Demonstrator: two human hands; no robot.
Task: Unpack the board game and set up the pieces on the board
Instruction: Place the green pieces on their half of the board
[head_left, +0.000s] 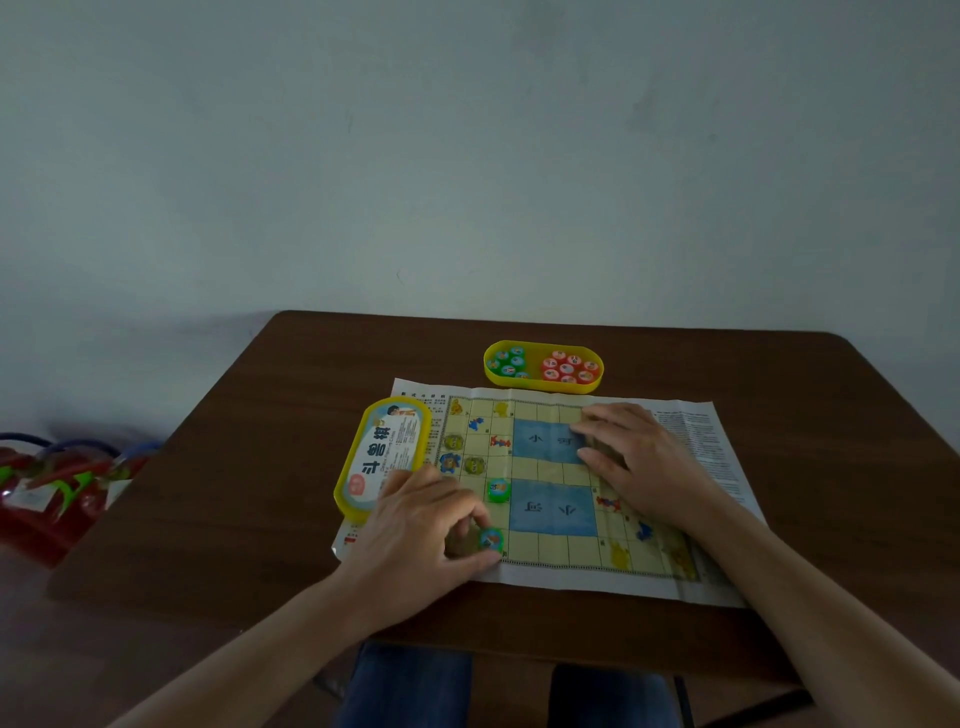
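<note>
Paper game board (550, 473) spread on a brown table (260, 415), with two green pieces on it and the remaining pieces in an open yellow tray (543, 384).

The tray, just beyond the board's far edge, holds green pieces (509, 361) grouped at its left end and red pieces (569, 366) at its right end. The yellow lid (382, 457), label up, lies at the board's left edge, overlapping the paper. One green piece (498, 491) stands free on a square beside the nearer blue panel. The left hand (421, 525) pinches a second green piece (491, 539) between thumb and fingertips near the board's near-left corner. The right hand (639, 457) lies flat, palm down, fingers extended and grasping nothing, on the board's right half.
</note>
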